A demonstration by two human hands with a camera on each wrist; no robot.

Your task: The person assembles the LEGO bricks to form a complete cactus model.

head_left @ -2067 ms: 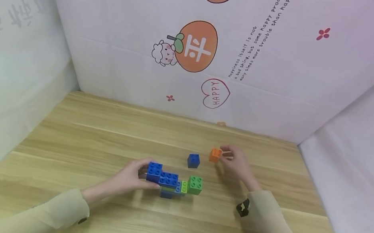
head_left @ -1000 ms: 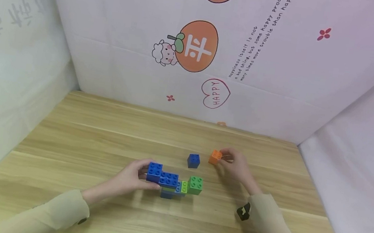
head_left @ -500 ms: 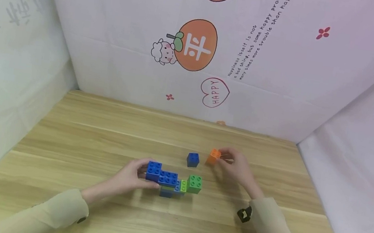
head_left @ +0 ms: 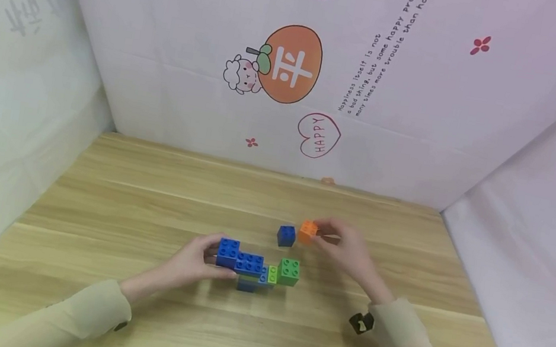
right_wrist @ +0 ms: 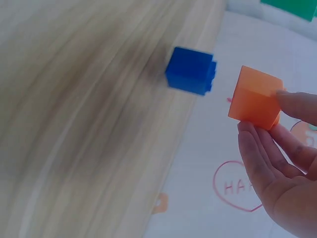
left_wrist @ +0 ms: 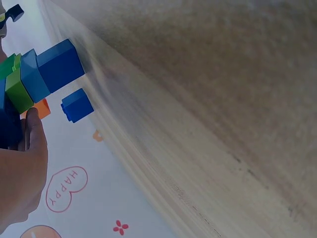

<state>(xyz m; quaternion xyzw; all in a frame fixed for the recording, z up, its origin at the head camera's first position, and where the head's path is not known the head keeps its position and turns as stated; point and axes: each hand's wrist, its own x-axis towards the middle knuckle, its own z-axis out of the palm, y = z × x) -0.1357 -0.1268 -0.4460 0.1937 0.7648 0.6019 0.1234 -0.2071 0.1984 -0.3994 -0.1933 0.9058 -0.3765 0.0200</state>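
Left hand [head_left: 194, 263], lower left of centre in the head view, grips the left end of the block assembly [head_left: 255, 268], fingers curled round the blue end brick; assembly's long axis runs left-right across the worktop [head_left: 143, 207], studs up, green brick at its right end. Just above and right of it a loose blue cube [head_left: 286, 235] sits on the worktop, studs up. Right hand [head_left: 347, 250] pinches the orange cube [head_left: 307, 231] between thumb and fingertips, lifted off the wood, tilted, its left face now just beside the blue cube; touching or not, cannot tell. Open wood all along the left half and front edge; back wall [head_left: 292, 79] well behind, side wall close on the right. Versus earlier: orange cube moved left from well apart to beside the blue cube; left hand and assembly unchanged.
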